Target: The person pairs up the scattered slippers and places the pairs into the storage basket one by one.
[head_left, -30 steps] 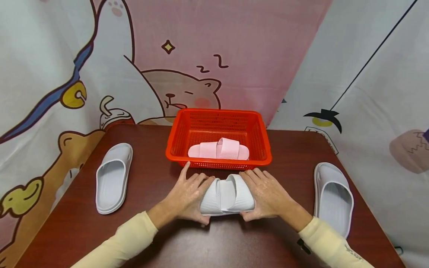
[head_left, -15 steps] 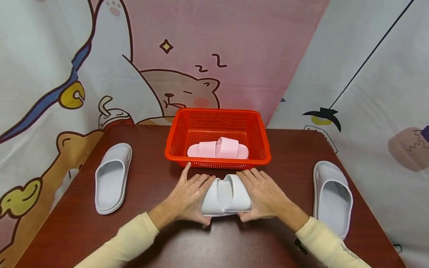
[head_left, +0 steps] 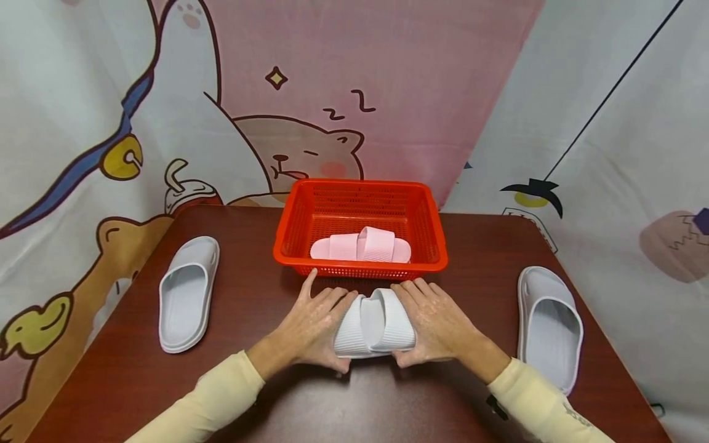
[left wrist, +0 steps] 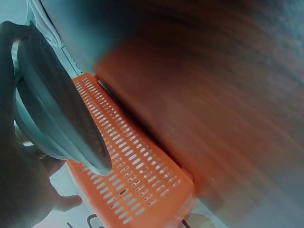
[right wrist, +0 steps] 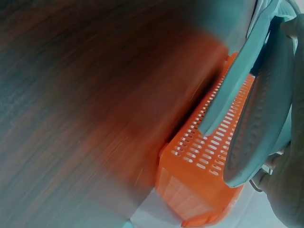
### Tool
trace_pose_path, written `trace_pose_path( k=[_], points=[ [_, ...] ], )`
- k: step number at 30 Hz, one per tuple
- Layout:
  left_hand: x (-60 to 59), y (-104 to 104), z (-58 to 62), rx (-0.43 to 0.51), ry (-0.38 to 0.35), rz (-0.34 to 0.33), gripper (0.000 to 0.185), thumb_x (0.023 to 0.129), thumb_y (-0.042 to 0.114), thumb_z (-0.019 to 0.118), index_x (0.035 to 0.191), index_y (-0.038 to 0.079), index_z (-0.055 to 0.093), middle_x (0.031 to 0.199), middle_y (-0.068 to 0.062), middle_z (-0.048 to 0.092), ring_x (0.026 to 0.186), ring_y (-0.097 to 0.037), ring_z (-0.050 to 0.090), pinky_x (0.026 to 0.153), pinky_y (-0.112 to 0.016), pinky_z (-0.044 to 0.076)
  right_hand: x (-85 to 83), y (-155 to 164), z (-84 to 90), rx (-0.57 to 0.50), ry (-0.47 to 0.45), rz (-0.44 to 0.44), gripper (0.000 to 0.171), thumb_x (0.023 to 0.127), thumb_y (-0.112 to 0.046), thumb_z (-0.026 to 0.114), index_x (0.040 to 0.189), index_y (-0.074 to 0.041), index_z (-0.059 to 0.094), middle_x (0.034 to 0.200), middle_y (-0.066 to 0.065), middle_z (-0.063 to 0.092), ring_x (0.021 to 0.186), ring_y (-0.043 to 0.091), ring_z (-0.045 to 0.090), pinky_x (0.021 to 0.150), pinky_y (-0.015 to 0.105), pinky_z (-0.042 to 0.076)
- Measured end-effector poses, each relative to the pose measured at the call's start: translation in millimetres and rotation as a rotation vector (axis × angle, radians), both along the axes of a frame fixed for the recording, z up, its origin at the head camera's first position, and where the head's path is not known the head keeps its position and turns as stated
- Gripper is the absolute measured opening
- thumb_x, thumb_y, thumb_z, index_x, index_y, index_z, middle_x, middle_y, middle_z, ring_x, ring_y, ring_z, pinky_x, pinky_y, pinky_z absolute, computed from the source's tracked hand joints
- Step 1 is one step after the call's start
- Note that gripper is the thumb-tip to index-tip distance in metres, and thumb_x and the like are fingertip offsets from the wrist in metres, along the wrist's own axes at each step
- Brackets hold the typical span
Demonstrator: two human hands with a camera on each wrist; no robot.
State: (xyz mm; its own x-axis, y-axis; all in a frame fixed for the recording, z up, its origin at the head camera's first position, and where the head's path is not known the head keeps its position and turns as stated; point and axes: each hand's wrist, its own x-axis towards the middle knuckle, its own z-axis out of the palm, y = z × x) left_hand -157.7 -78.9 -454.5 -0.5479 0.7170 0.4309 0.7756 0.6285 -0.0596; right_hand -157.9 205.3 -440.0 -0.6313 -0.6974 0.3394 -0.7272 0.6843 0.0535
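Both hands, the left hand (head_left: pixel 310 323) and right hand (head_left: pixel 434 323), still clasp the white slipper (head_left: pixel 373 323), barely shifted, just short of the red basket (head_left: pixel 360 269) past the fingertips.

White ribbed slippers (head_left: pixel 374 323) before a perforated red basket (head_left: pixel 360 269) holding a pink ribbed pair (head_left: pixel 361 247); pale grey slides (head_left: pixel 186 293) flank the dark reddish-brown woodgrain worktop (head_left: pixel 354 394).

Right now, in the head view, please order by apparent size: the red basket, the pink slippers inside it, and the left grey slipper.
1. red basket
2. left grey slipper
3. pink slippers, though they lie farther away, so second and third are unsure.
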Motion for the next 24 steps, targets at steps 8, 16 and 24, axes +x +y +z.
trace_pose_path(
  k=[8, 16, 24],
  points=[
    [2.1, 5.2, -2.6, -0.001, -0.003, -0.01, 0.123, 0.045, 0.082, 0.074, 0.139, 0.004, 0.055, 0.122, -0.009, 0.061, 0.102, -0.026, 0.062, 0.113, -0.068, 0.014, 0.9, -3.3, -3.8, -0.022, 0.045, 0.024, 0.107, 0.057, -0.077, 0.069, 0.133, -0.002, 0.056, 0.118, 0.009, 0.059, 0.101, 0.027, 0.052, 0.077, 0.04, 0.048],
    [3.2, 7.6, -1.9, 0.017, 0.009, -0.005, 0.121, 0.044, 0.08, 0.076, 0.137, 0.005, 0.057, 0.121, -0.009, 0.061, 0.1, -0.026, 0.062, 0.113, -0.067, 0.017, 1.6, -4.7, -4.6, -0.036, 0.045, 0.027, 0.106, 0.058, -0.077, 0.069, 0.133, -0.003, 0.055, 0.118, 0.009, 0.059, 0.101, 0.026, 0.052, 0.077, 0.04, 0.047],
    [3.2, 7.4, 2.1, 0.02, -0.017, -0.002, 0.122, 0.043, 0.079, 0.078, 0.137, 0.005, 0.057, 0.122, -0.01, 0.061, 0.103, -0.026, 0.062, 0.114, -0.064, 0.017, 2.5, -8.6, -6.2, -0.059, 0.047, 0.022, 0.106, 0.059, -0.075, 0.069, 0.134, -0.003, 0.054, 0.119, 0.01, 0.058, 0.101, 0.025, 0.051, 0.078, 0.038, 0.048]
  ],
)
